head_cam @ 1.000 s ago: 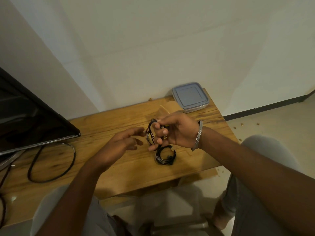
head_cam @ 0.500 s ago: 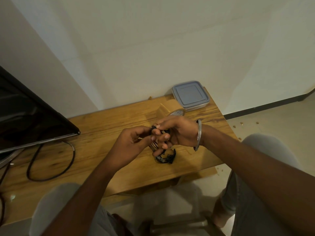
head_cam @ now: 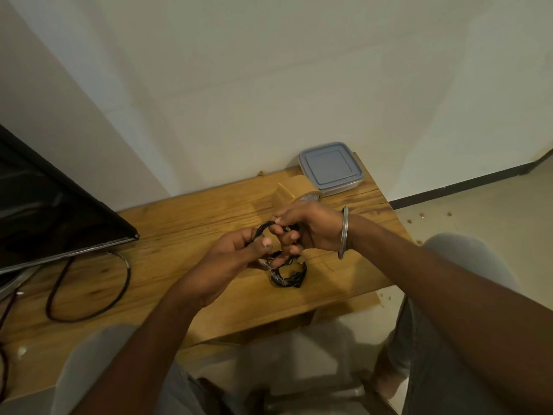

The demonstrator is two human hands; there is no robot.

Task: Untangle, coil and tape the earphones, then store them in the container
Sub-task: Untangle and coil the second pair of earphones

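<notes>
**Both hands grip one earphone bundle above the table**

Head view: two hands, two dark cable bundles, one tape roll, one container. The left hand (head_cam: 227,262) and the right hand (head_cam: 308,229) meet over the middle of the wooden table (head_cam: 185,223), and both are closed on the black earphones (head_cam: 264,227), pinching a looped bundle between thumbs and fingertips; the loop arches between the two hands, lifted off the wood. A second coiled earphone bundle (head_cam: 288,275) lies flat on the table just below the right hand's fingers, near the front edge. One brown tape roll (head_cam: 296,191) stands just behind the right hand, and one lidded grey container (head_cam: 330,167) sits beyond it at the far right corner, against the wall. A metal bangle (head_cam: 344,232) circles the right wrist. To the left, a dark monitor (head_cam: 45,211) and a looping black cable (head_cam: 89,283) occupy that end; bare wood lies between them and the hands.
</notes>
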